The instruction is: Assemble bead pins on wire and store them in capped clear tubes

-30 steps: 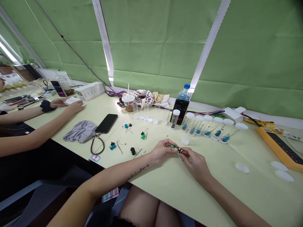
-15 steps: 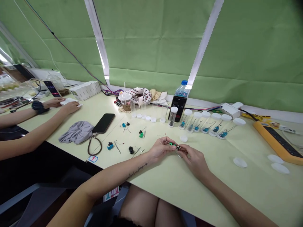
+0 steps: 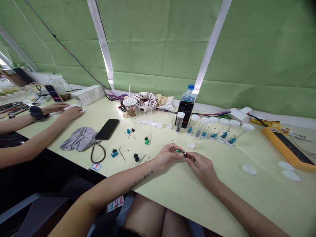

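Between my two hands is a small green and black part (image 3: 178,151) with thin metal rods sticking out. My left hand (image 3: 165,158) pinches its green side between thumb and fingers. The fingertips of my right hand (image 3: 202,167) close on the black end, and a bent metal rod hangs below. Fingers cover much of the part. To the left lie loose pieces: a green and black one (image 3: 146,141), a black one (image 3: 136,157), a blue and black one (image 3: 114,153) and bent metal rods (image 3: 122,154). A white cap (image 3: 191,145) lies just beyond my hands.
Behind my hands stand several white-capped clear tubes (image 3: 224,130) with blue parts inside. Further back are a propped phone (image 3: 184,113) and a water bottle (image 3: 189,93). An orange power strip (image 3: 288,148) lies right. Another person's hands (image 3: 71,113) hold something white at left.
My hands stay almost in place, both still on the green and black part. The whole view has shifted very slightly.
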### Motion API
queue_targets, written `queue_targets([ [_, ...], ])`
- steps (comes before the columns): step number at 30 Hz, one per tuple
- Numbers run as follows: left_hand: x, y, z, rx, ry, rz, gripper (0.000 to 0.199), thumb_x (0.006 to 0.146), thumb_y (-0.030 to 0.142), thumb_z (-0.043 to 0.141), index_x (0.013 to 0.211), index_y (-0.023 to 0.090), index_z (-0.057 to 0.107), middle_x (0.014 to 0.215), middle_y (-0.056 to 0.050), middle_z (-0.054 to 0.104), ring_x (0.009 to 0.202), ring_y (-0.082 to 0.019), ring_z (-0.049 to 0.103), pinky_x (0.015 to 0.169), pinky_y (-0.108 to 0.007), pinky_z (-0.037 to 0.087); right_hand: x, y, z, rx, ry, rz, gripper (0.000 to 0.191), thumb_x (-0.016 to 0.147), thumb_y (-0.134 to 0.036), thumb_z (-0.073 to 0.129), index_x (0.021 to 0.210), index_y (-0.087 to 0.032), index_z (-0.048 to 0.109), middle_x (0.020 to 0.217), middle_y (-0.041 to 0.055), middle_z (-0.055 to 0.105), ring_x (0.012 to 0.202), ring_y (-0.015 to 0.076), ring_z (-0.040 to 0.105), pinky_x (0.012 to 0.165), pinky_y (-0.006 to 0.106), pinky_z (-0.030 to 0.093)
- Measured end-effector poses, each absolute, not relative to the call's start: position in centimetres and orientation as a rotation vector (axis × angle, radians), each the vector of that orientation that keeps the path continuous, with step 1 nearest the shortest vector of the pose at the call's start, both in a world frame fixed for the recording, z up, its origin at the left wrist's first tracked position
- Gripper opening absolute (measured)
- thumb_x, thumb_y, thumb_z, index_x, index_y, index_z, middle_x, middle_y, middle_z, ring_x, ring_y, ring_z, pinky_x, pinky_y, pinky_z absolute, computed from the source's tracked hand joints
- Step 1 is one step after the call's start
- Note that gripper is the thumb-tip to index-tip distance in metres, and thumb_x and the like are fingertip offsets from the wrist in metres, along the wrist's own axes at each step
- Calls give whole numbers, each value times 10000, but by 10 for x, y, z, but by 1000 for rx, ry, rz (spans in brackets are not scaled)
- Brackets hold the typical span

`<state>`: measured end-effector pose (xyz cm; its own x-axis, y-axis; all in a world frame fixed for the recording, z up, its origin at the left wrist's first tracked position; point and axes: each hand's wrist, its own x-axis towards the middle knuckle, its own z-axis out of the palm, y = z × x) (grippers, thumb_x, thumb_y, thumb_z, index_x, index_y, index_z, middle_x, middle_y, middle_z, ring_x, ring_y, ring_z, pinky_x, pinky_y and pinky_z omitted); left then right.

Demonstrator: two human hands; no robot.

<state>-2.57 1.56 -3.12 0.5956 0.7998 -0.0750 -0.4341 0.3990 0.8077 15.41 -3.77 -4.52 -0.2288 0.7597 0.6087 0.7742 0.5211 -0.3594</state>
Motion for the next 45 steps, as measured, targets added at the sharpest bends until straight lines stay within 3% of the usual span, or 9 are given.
queue_targets([
  [21,-27,15,-27,820,513,819,362,530,191,828,801,98,606,804,-65,667,771,-152,639,849,-353,449,154,-39,-44,-1326,-2010,15,202,903,-346,465,980,-200,581,824,24,693,688,132,642,652,247,494],
  [26,-26,16,-27,798,541,843,363,526,192,830,799,98,610,801,-58,662,737,-132,631,817,-325,454,151,-41,-39,-1334,-1982,42,246,886,-374,493,1060,-206,536,833,16,694,708,135,654,642,245,508],
  [45,-25,17,-32,839,509,829,360,527,207,829,786,91,608,780,-67,660,755,-162,641,841,-367,456,153,-38,-45,-1279,-1988,-2,187,906,-328,465,997,-202,569,821,37,693,666,138,637,598,249,481],
])
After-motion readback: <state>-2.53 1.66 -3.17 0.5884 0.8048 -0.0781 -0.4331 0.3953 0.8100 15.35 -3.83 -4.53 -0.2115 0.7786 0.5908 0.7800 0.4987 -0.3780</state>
